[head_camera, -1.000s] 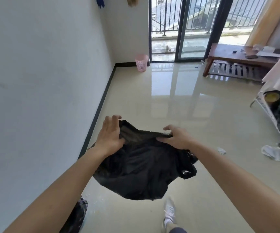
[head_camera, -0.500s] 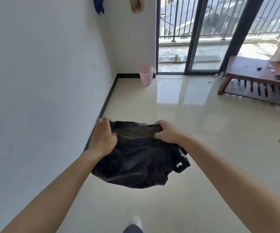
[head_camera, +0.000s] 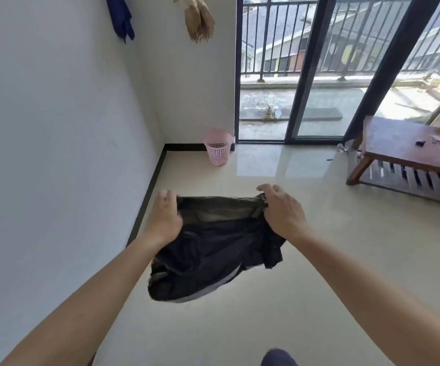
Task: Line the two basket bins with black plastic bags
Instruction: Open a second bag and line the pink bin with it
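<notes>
While the left hand [head_camera: 164, 217] and right hand [head_camera: 282, 210] each grip the black bag [head_camera: 213, 249] in mid-air, its mouth stretched between them, fingertips hidden, a pink basket [head_camera: 218, 147] stands far off in the corner.

The hands have pulled the black bag's [head_camera: 213, 247] mouth wider apart.

Single head view, looking forward-down, hands close below.

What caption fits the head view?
Both hands, left hand and right hand, hold a black plastic bag open, pink basket bin ahead.
</notes>
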The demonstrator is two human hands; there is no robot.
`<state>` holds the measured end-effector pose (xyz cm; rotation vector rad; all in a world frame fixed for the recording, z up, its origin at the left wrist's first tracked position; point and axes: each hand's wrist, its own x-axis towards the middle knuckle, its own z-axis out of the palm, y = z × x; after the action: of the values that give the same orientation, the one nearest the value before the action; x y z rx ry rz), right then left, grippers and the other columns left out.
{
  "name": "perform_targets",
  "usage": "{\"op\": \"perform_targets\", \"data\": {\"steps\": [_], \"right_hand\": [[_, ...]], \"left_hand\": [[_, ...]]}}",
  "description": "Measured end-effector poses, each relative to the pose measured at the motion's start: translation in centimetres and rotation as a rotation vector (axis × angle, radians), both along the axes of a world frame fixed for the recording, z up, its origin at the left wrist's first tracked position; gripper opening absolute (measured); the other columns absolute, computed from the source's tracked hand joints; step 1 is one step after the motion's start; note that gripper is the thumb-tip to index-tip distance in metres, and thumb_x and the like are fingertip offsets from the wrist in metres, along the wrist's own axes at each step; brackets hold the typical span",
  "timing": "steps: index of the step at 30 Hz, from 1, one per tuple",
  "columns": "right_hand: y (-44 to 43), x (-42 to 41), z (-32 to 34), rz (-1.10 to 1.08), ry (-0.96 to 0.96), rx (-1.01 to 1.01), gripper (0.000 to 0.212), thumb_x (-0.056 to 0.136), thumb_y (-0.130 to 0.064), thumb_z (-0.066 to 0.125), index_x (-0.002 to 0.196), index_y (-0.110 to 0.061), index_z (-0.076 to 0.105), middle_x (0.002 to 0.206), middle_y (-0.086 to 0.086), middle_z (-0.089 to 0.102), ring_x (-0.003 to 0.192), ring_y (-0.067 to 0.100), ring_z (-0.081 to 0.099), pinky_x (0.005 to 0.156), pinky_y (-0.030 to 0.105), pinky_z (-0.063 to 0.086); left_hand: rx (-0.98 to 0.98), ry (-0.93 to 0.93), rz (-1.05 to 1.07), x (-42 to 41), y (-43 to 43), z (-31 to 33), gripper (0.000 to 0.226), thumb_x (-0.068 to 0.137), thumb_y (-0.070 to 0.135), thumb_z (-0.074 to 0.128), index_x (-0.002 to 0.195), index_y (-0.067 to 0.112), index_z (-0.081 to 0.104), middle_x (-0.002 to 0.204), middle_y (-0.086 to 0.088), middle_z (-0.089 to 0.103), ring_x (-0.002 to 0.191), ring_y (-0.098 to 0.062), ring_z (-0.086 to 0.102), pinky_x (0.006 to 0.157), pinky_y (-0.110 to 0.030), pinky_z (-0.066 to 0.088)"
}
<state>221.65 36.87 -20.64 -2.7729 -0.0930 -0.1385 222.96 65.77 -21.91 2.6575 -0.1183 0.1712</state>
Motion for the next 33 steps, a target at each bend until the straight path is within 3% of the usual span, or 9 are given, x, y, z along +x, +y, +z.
{"op": "perform_targets", "data": {"steps": [4, 6, 9, 12, 15, 18, 23, 30, 33], "right_hand": [[-4.3, 12.3, -0.4, -0.018, 0.069, -0.131, 0.033, 0.083, -0.019, 0.054, 0.116, -0.024, 0.058, 0.106, 0.003, 0.061, 0.094, 0.03, 0.061, 0.068, 0.033, 0.036], [-6.3, 19.0, -1.9, -0.047, 0.189, -0.188, 0.025, 0.084, -0.025, 0.052, 0.107, -0.022, 0.063, 0.106, 0.004, 0.065, 0.098, 0.03, 0.061, 0.069, 0.033, 0.038], [-8.7, 29.4, -4.1, -0.093, 0.297, -0.127, 0.028, 0.085, -0.023, 0.048, 0.108, -0.022, 0.064, 0.113, 0.006, 0.066, 0.104, 0.03, 0.059, 0.073, 0.034, 0.042], [-9.5, 40.1, -4.7, -0.045, 0.44, -0.043, 0.03, 0.089, -0.019, 0.043, 0.11, -0.015, 0.064, 0.117, 0.01, 0.065, 0.103, 0.03, 0.059, 0.077, 0.033, 0.045], [-9.1, 50.1, -3.2, -0.133, 0.199, 0.245, 0.027, 0.094, -0.017, 0.041, 0.106, -0.013, 0.064, 0.11, 0.011, 0.067, 0.097, 0.03, 0.059, 0.08, 0.035, 0.046], [-7.3, 59.5, -1.1, -0.12, -0.092, 0.421, 0.029, 0.097, -0.013, 0.042, 0.12, -0.012, 0.06, 0.114, 0.009, 0.064, 0.106, 0.026, 0.057, 0.09, 0.034, 0.042], [-5.2, 74.3, -4.2, 0.253, 0.295, 0.124, 0.034, 0.09, -0.004, 0.047, 0.118, -0.016, 0.063, 0.116, 0.011, 0.066, 0.109, 0.032, 0.059, 0.081, 0.029, 0.041], [-3.1, 93.8, -10.8, -0.208, 0.36, 0.254, 0.048, 0.082, -0.001, 0.04, 0.125, -0.018, 0.056, 0.127, 0.009, 0.056, 0.116, 0.027, 0.052, 0.093, 0.033, 0.041], [-2.5, 100.7, -13.0, -0.311, 0.473, 0.264, 0.041, 0.085, -0.005, 0.042, 0.122, -0.015, 0.055, 0.122, 0.01, 0.059, 0.108, 0.027, 0.053, 0.082, 0.03, 0.039]], "left_hand": [[0.28, -0.15, -0.086, 14.0, -2.1, -0.1, 0.032, 0.083, 0.004, 0.054, 0.113, 0.013, 0.055, 0.115, -0.009, 0.048, 0.104, -0.027, 0.046, 0.09, -0.039, 0.04], [0.338, -0.128, -0.106, 21.3, -3.4, -1.2, 0.028, 0.081, 0.006, 0.057, 0.108, 0.014, 0.058, 0.107, -0.008, 0.053, 0.096, -0.028, 0.051, 0.081, -0.039, 0.044], [0.246, -0.049, -0.072, 31.9, -5.7, -3.1, 0.019, 0.082, 0.01, 0.058, 0.1, 0.016, 0.058, 0.094, -0.004, 0.061, 0.078, -0.025, 0.057, 0.063, -0.034, 0.046], [0.153, 0.037, -0.029, 42.0, -8.2, -3.7, 0.012, 0.084, 0.018, 0.055, 0.093, 0.025, 0.06, 0.088, 0.001, 0.069, 0.078, -0.022, 0.062, 0.065, -0.033, 0.052], [-0.083, -0.027, -0.015, 51.1, -10.2, -2.2, 0.015, 0.086, 0.019, 0.058, 0.09, 0.033, 0.057, 0.083, 0.013, 0.069, 0.078, -0.01, 0.064, 0.067, -0.025, 0.053], [-0.213, -0.159, -0.01, 58.6, -10.5, -0.1, 0.024, 0.085, 0.019, 0.056, 0.1, 0.038, 0.053, 0.082, 0.026, 0.064, 0.074, 0.006, 0.061, 0.064, -0.002, 0.04], [-0.272, 0.026, 0.061, 71.2, -8.8, -3.4, 0.049, 0.071, -0.015, 0.046, 0.096, 0.027, 0.054, 0.09, 0.006, 0.068, 0.085, -0.009, 0.064, 0.074, -0.019, 0.049], [-0.111, 0.196, 0.223, 92.2, -5.1, -10.9, 0.042, 0.08, -0.008, 0.041, 0.106, 0.016, 0.063, 0.116, -0.003, 0.057, 0.094, -0.021, 0.052, 0.067, -0.022, 0.042], [0.16, 0.294, 0.231, 99.5, -4.5, -13.0, 0.038, 0.084, 0.001, 0.043, 0.112, 0.019, 0.062, 0.119, -0.005, 0.052, 0.105, -0.025, 0.046, 0.087, -0.032, 0.04]]}}
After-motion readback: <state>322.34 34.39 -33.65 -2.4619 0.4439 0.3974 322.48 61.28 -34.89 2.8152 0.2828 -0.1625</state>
